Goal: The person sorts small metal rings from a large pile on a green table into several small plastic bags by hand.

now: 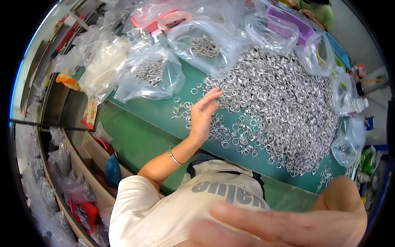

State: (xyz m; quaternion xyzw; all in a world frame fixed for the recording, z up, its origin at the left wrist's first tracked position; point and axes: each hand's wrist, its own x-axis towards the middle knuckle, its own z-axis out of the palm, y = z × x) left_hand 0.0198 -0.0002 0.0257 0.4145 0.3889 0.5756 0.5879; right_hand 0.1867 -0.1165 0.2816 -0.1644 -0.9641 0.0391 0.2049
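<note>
A large heap of small silver metal rings (279,99) lies on the green tabletop (144,117). My left hand (201,117), with a bangle on its wrist, is over the left edge of the heap. Its fingers are stretched out, and nothing shows in them. Loose rings (220,129) lie spread thinly around that hand. My right hand (263,224) is raised close to the camera at the lower right, large and blurred. Its fingers point left, partly cut off by the lower edge, and whether they hold anything is not visible.
Clear plastic bags with rings, one of them an open bag (150,74), line the far side beside a pink basket (154,22) and a purple bin (290,24). Shelving with filled bags (61,162) stands at left. Another person (319,14) is at the far right.
</note>
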